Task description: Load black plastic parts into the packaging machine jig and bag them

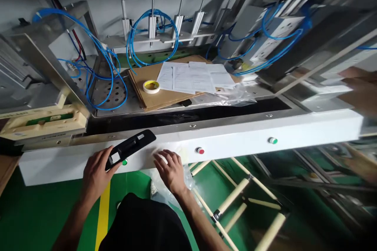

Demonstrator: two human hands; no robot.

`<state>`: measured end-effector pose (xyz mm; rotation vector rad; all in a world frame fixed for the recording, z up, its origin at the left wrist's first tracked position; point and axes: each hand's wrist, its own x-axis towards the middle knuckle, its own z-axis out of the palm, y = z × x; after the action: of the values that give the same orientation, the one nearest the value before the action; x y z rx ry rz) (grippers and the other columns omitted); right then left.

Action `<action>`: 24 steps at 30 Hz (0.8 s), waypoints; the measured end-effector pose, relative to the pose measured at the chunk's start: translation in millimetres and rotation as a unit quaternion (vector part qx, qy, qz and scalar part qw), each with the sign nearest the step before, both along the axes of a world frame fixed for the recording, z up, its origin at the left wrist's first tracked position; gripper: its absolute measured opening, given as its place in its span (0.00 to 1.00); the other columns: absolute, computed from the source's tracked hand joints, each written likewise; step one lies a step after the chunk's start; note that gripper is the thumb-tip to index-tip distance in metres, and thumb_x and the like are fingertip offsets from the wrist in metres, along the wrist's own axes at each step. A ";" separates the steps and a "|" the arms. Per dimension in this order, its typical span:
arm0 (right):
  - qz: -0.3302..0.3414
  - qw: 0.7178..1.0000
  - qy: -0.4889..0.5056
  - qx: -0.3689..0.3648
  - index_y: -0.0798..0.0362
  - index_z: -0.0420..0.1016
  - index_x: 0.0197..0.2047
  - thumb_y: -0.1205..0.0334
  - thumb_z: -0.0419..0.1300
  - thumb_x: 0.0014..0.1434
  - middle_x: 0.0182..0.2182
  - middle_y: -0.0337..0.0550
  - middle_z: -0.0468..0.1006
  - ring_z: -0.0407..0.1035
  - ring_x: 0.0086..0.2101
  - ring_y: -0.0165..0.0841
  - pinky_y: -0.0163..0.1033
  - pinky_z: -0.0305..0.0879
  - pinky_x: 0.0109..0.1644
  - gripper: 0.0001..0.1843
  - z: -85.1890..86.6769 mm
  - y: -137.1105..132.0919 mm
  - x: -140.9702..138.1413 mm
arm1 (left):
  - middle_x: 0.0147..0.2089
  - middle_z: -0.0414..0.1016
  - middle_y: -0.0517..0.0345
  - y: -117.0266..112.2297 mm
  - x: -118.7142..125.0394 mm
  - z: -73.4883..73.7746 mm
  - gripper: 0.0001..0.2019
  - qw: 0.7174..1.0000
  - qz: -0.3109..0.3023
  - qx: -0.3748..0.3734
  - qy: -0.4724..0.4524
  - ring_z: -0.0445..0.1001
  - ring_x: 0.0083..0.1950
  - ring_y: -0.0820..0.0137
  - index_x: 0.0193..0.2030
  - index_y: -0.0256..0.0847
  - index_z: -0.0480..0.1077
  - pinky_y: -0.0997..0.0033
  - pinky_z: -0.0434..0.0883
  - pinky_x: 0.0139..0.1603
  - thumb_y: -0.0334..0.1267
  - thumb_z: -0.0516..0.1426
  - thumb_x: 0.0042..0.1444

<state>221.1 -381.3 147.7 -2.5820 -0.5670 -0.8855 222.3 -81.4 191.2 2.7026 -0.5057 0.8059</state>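
My left hand (96, 170) grips the lower left end of a long black plastic trim panel (136, 144) with rounded ends and rectangular cut-outs. The panel tilts up to the right in front of the machine's white front beam (235, 136). It partly covers a green push button (125, 162). Just right of the panel, my right hand (171, 170) hovers with its fingers loosely bent and apart, and I see nothing held in it. A clear plastic bag (188, 176) hangs below and behind that hand.
Behind the beam, cardboard (161, 104) carries paper sheets (193, 78) and a tape roll (151, 86). Blue air hoses (112, 102) loop over the machine bed. A red button (200, 151) and another green button (273, 140) sit on the beam. A tubular frame (232, 200) stands at lower right.
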 end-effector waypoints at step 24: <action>0.077 0.996 0.052 0.004 0.50 0.79 0.56 0.69 0.55 0.71 0.55 0.47 0.84 0.67 0.66 0.39 0.54 0.62 0.73 0.16 -35.3 -38.0 16.6 | 0.60 0.81 0.48 -64.6 88.7 -10.6 0.27 0.982 -0.156 0.016 0.101 0.79 0.59 0.55 0.69 0.44 0.68 0.54 0.77 0.60 0.45 0.65 0.66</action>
<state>237.7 -419.3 112.4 -2.5193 -0.7198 -0.6976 311.0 -146.0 180.6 2.5999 -0.8708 0.4366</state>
